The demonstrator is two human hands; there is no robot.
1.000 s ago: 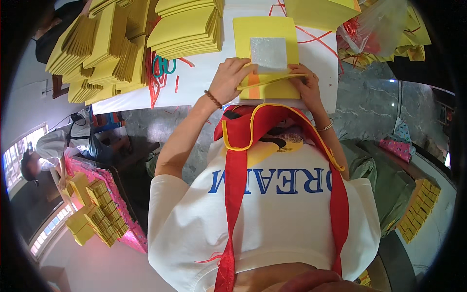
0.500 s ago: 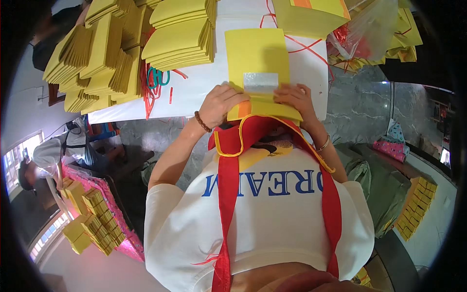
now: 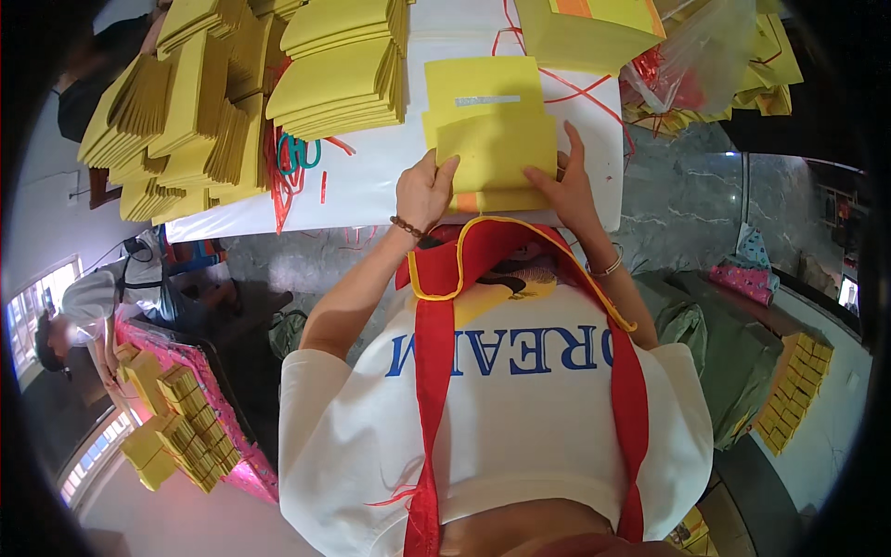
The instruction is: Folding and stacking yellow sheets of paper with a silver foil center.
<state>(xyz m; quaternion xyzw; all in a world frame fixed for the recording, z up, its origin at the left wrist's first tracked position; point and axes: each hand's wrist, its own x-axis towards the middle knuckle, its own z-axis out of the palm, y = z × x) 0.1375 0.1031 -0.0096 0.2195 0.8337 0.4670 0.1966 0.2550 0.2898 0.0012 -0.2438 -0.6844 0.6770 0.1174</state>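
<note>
A yellow paper sheet (image 3: 497,153) is bent over on itself at the table's near edge, above further yellow paper (image 3: 478,74) with a thin silver strip showing. My left hand (image 3: 426,189) is closed on the left edge of the sheet, thumb on top. On its right edge my right hand (image 3: 568,190) pinches with the thumb over the paper, the index finger stretched away from it. Under the sheet's near side a yellow band with an orange patch (image 3: 468,201) shows. How many layers lie between my hands cannot be told.
Stacks of folded yellow paper (image 3: 339,84) cover the left of the white table (image 3: 371,153), beside green-handled scissors (image 3: 297,155) and red string (image 3: 281,190). More yellow paper (image 3: 575,46) and a clear plastic bag (image 3: 701,65) lie at the far right. Another person (image 3: 88,306) works at left.
The near part of the sheet has been folded up and away, covering most of the silver rectangle. My hands have shifted to its side edges.
</note>
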